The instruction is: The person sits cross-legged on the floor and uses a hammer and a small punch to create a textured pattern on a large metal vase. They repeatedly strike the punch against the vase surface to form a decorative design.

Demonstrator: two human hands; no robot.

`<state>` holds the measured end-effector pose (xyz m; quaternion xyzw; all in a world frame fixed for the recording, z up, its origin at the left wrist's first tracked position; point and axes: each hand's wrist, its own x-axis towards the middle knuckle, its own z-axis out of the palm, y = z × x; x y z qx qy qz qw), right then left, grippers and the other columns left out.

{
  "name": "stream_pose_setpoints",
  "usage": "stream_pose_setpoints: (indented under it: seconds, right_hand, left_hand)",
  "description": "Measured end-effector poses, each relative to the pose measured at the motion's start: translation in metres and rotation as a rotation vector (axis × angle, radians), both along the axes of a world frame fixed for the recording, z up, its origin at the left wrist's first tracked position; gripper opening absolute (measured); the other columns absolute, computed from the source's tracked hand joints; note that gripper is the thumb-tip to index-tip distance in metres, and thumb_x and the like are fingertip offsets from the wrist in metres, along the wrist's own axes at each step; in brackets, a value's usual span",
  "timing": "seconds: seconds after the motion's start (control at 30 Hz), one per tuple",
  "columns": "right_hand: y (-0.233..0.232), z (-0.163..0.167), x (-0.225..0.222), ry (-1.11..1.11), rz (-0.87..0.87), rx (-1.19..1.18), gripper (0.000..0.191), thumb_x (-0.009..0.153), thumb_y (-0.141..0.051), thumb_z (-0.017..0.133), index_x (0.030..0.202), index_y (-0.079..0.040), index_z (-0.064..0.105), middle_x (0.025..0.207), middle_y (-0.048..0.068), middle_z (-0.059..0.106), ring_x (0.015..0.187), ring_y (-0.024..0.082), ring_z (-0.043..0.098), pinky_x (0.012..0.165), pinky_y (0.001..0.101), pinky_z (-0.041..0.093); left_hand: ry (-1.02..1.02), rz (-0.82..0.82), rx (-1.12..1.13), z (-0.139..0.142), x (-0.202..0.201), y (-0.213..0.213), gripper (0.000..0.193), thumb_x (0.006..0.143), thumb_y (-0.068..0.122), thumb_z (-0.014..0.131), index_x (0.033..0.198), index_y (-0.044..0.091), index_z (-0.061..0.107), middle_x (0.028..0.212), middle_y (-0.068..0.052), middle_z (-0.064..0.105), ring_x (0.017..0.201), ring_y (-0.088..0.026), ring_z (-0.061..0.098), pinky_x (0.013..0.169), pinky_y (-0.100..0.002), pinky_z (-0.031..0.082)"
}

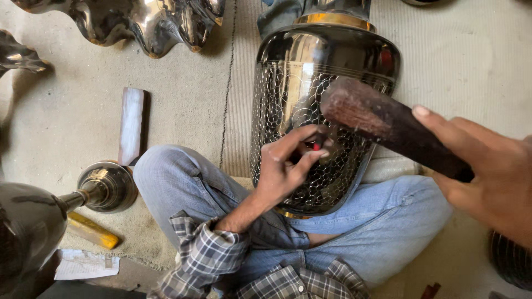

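Note:
A large dark polished metal vase [310,72] with a gold band and a fine engraved scale pattern lies across my lap, on my jeans. My left hand [288,160] rests against its patterned side and pinches a small tool with a red tip [316,146] onto the surface. My right hand [487,171] grips a dark wooden mallet [382,122], whose thick end hangs just above the small tool, close to the vase.
A wavy-rimmed metal bowl [149,25] lies at the top left. A goblet-shaped metal piece [105,185] lies on its side at the left, beside a flat wooden block [132,124] and a yellow stick [93,231]. Paper [86,264] lies on the beige mat.

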<state>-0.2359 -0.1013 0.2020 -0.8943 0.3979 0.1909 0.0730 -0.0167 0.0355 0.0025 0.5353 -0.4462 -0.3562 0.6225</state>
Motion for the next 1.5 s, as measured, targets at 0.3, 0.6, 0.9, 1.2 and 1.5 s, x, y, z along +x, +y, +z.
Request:
stream_pose_setpoints:
  seconds: [0.3, 0.6, 0.9, 1.2, 1.5]
  right_hand:
    - [0.05, -0.043, -0.053, -0.307, -0.111, -0.094, 0.095, 0.066, -0.008, 0.084, 0.153, -0.005, 0.045, 0.123, 0.028, 0.07, 0.095, 0.032, 0.075, 0.079, 0.0387, 0.061]
    - [0.12, -0.124, -0.11, -0.609, -0.351, -0.283, 0.088, 0.074, -0.006, 0.08, 0.153, 0.002, 0.042, 0.109, 0.03, 0.067, 0.097, 0.045, 0.069, 0.085, 0.0477, 0.055]
    - [0.154, -0.154, -0.126, -1.047, -0.617, -0.264, 0.065, 0.086, 0.011, 0.081, 0.136, 0.005, 0.041, 0.104, 0.019, 0.066, 0.088, 0.025, 0.062, 0.088, 0.0351, 0.057]
    - [0.141, -0.153, -0.112, -0.54, -0.121, -0.491, 0.078, 0.073, -0.003, 0.081, 0.144, -0.002, 0.048, 0.116, 0.028, 0.068, 0.091, 0.042, 0.07, 0.078, 0.0452, 0.058]
    - [0.139, -0.139, -0.085, -0.752, -0.405, -0.316, 0.085, 0.081, -0.014, 0.088, 0.151, 0.006, 0.044, 0.103, 0.024, 0.069, 0.082, 0.032, 0.072, 0.075, 0.0409, 0.057]
  left_hand:
    - [-0.148, -0.513, -0.302, 0.011, 0.028, -0.034, 0.037, 0.106, 0.006, 0.063, 0.142, 0.016, 0.061, 0.128, -0.005, 0.074, 0.102, -0.014, 0.079, 0.078, -0.022, 0.07]
    - [-0.238, -0.904, -0.237, 0.024, 0.035, -0.069, 0.045, 0.096, 0.008, 0.071, 0.14, 0.016, 0.065, 0.124, 0.003, 0.078, 0.102, -0.012, 0.08, 0.08, -0.028, 0.066]
    - [-0.367, -1.137, -0.174, 0.036, 0.036, -0.082, 0.058, 0.089, -0.004, 0.065, 0.139, 0.027, 0.063, 0.121, 0.003, 0.078, 0.101, -0.015, 0.079, 0.079, -0.032, 0.062]
    - [-0.368, -0.961, -0.146, 0.033, 0.036, -0.07, 0.047, 0.09, 0.007, 0.07, 0.135, 0.022, 0.065, 0.128, -0.003, 0.075, 0.096, -0.015, 0.08, 0.06, -0.034, 0.063]
    - [-0.253, -0.672, -0.153, 0.028, 0.029, -0.062, 0.045, 0.097, 0.015, 0.066, 0.142, 0.018, 0.061, 0.124, 0.002, 0.076, 0.098, -0.014, 0.08, 0.065, -0.026, 0.068]
